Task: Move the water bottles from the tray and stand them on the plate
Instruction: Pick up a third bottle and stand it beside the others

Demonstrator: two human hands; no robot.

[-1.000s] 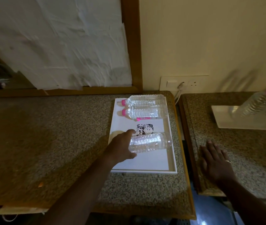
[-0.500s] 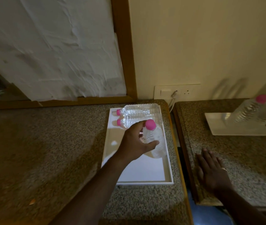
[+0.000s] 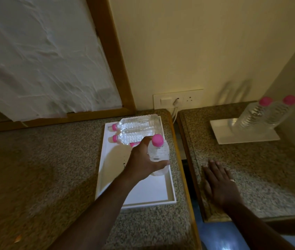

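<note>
My left hand [image 3: 143, 160] grips a clear water bottle with a pink cap [image 3: 158, 151], held upright above the right side of the white tray [image 3: 154, 193]. Two more pink-capped bottles [image 3: 136, 129] lie side by side at the tray's far end. On the right counter a white square plate [image 3: 220, 130] carries two bottles [image 3: 265, 114] standing upright. My right hand [image 3: 220, 184] lies flat, fingers spread, on the right counter near its left edge, holding nothing.
Two speckled stone counters with wooden rims are split by a narrow gap [image 3: 186, 170]. A wall socket [image 3: 178, 100] with a white cable sits behind the gap. A wooden frame covered by white sheet [image 3: 44, 56] fills the back left.
My left hand took the bottle lying on the tray, tipped it upright and lifted it, shifting slightly right. My right hand stayed flat on the right counter.
</note>
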